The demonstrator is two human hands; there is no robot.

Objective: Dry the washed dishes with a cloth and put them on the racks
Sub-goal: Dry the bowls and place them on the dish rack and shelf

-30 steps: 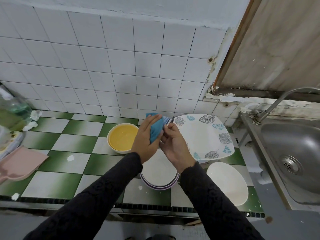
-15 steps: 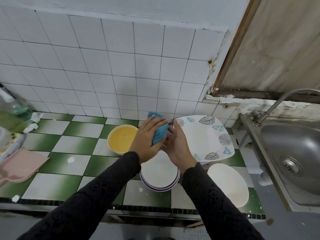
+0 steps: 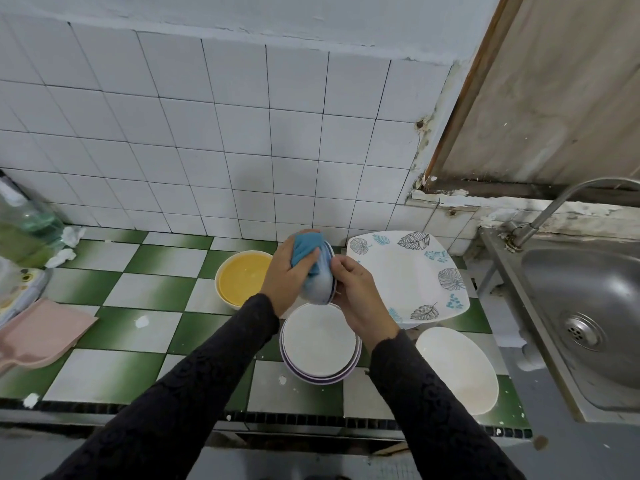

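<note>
Right now I see the left hand (image 3: 285,273) curled around a blue cloth (image 3: 304,249), pressing it onto a small purple-rimmed dish (image 3: 320,284) held on edge, while the right hand (image 3: 360,296) grips that dish's rim from the other side. Below lies a green-and-white checked counter (image 3: 104,368) against a white tiled wall (image 3: 207,133), with a steel sink (image 3: 595,306) to its right. A stack of white plates (image 3: 320,344) sits beneath the hands, a yellow bowl (image 3: 242,278) to its left, and a leaf-patterned plate (image 3: 405,275) and a white oval plate (image 3: 457,368) to its right.
</note>
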